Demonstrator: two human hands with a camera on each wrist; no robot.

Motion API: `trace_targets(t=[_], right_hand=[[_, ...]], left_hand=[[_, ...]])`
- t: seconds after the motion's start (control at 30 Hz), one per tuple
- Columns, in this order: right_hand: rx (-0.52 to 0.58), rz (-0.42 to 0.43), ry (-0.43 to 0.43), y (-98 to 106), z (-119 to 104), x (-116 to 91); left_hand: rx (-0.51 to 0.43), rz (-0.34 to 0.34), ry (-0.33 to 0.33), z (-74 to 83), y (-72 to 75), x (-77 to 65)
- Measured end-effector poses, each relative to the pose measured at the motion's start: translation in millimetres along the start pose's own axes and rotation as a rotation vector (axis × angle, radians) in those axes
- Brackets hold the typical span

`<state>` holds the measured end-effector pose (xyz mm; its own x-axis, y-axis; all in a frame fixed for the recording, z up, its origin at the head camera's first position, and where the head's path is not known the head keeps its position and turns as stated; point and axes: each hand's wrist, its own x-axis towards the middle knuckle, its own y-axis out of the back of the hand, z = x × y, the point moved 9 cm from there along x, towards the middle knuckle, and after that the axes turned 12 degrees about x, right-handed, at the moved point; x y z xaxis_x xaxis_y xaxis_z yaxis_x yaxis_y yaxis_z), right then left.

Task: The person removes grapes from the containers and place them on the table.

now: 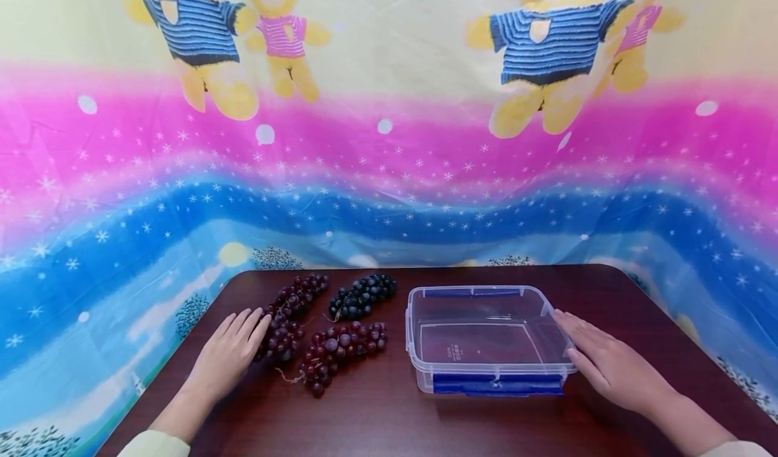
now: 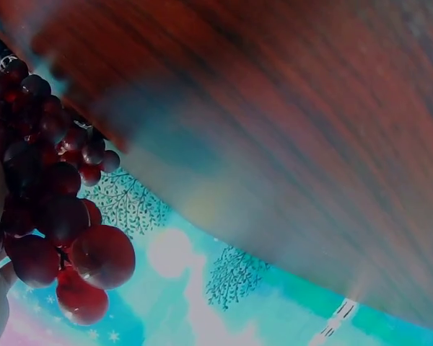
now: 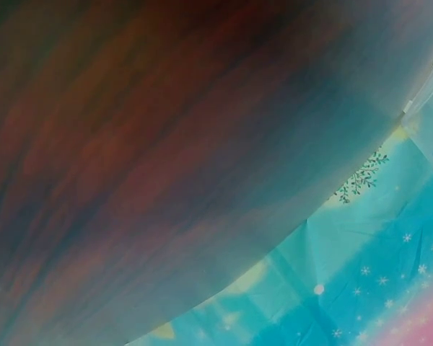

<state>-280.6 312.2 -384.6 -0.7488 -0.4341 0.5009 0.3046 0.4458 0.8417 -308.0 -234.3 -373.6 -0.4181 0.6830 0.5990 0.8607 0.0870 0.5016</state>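
Note:
My left hand point(image 1: 226, 354) is at the left end of the dark red grape bunches, its fingertips right at a red bunch point(image 1: 283, 335) and its fingers fairly straight. Those grapes point(image 2: 54, 173) fill the left side of the left wrist view, close to a sliver of the hand. A second red bunch point(image 1: 340, 350) lies to the right, and a black bunch point(image 1: 363, 296) behind it. On the right, my right hand point(image 1: 616, 369) lies along the right side of a clear plastic container point(image 1: 486, 369) with blue clips, fingers extended at the rim. The container has no lid on.
Everything stands on a dark brown wooden table point(image 1: 358, 423) with rounded far corners. Behind and around it hangs a cloth point(image 1: 389, 167) printed with bears and snowflakes. The container sits just right of the grapes.

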Motion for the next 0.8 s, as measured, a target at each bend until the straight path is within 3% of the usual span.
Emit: trace_targets(t=[0.8], right_hand=[[-0.003,0.006,0.012,1,-1,0]], left_hand=[[-0.102,-0.117,-0.025,-0.5,-7.5,-16.1]])
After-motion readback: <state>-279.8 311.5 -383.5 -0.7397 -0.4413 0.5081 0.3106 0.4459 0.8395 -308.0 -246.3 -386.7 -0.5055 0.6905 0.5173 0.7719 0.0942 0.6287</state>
